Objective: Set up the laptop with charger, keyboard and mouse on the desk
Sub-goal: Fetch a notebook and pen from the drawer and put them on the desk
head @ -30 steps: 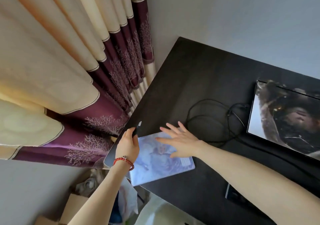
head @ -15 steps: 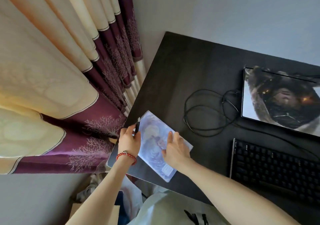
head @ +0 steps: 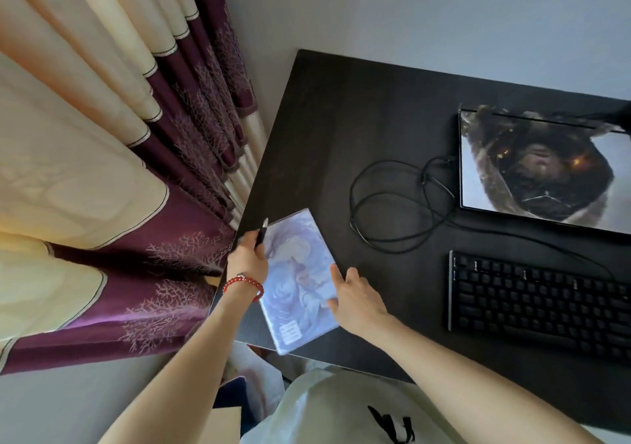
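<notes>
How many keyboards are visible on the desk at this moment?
1. The black keyboard lies at the right of the desk, in front of the lit screen. Its right end runs out of view, so more there may be hidden.

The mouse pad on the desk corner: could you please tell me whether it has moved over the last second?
Yes. The mouse pad has turned from lying across the desk corner to lying lengthwise along the left edge, between both hands.

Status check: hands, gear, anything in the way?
Left hand grips pen; right hand on mouse pad. Keyboard set. Cable coiled nearby.
</notes>
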